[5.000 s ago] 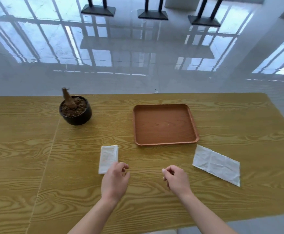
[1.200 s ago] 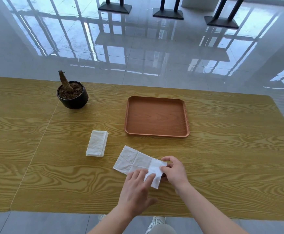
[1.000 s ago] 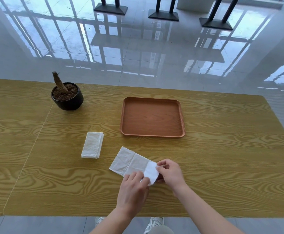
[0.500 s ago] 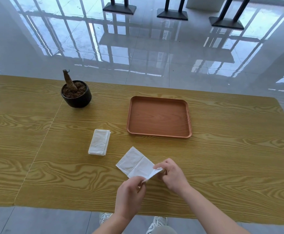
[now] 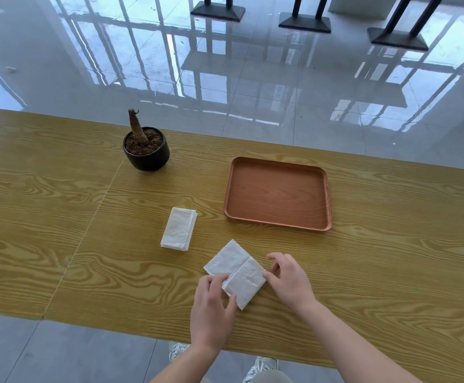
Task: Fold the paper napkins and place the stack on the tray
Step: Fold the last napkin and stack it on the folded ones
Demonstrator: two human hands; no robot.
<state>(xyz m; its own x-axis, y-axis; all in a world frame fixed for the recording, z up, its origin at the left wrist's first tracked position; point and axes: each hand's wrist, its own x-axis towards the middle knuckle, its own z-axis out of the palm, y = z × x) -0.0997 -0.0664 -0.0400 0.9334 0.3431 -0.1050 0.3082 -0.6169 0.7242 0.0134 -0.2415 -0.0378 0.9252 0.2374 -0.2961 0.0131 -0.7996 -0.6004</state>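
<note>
A white paper napkin lies on the wooden table near the front edge, its near end folded over onto the rest. My left hand presses on the napkin's near-left corner. My right hand pinches its right edge with thumb and fingers. A second napkin, folded into a small narrow rectangle, rests to the left of the first one. The brown square tray sits beyond both, with nothing in it.
A black pot with soil and a bare stem stands at the back left. A seam runs across the tabletop left of the napkins. The table's front edge lies just below my wrists; shoes show under it.
Five seconds ago the napkin lay unfolded at the right. Both hands brought it to the middle, lifted its near end and folded it over; it now lies shorter and flat.
</note>
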